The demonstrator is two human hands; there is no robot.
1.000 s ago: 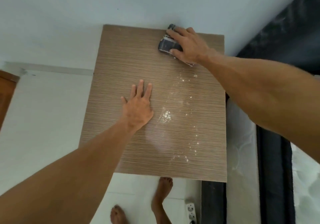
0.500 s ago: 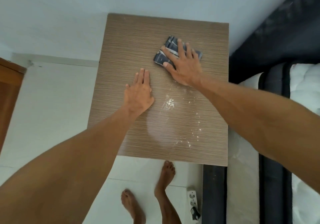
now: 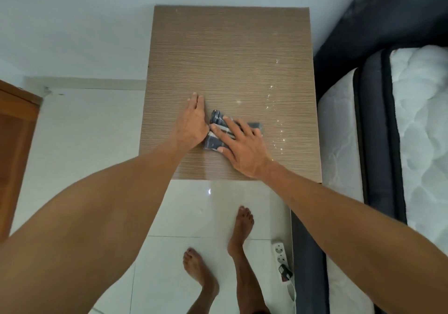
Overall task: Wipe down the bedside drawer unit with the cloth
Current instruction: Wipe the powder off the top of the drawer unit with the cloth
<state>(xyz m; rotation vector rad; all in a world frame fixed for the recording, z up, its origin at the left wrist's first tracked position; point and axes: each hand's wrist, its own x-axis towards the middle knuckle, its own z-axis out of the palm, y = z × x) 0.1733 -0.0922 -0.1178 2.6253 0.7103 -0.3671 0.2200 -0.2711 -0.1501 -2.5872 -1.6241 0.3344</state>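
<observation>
The bedside drawer unit (image 3: pixel 230 54) shows its brown wood-grain top from above. A folded dark blue-grey cloth (image 3: pixel 217 122) lies on the near middle of that top. My right hand (image 3: pixel 242 147) presses flat on the cloth with fingers spread, covering most of it. My left hand (image 3: pixel 192 124) rests flat on the top just left of the cloth, fingers together, touching its edge. A line of shiny water droplets (image 3: pixel 278 124) runs down the right side of the top.
A mattress (image 3: pixel 417 129) on a dark bed frame (image 3: pixel 373 129) stands right of the unit. A white wall is behind it. My bare feet and a white power strip (image 3: pixel 281 258) are on the white tiled floor. A brown wooden door (image 3: pixel 17 144) is at left.
My right hand has dragged the cloth from the far right part of the top toward the near middle, next to my left hand. The puddle of droplets in the middle is gone.
</observation>
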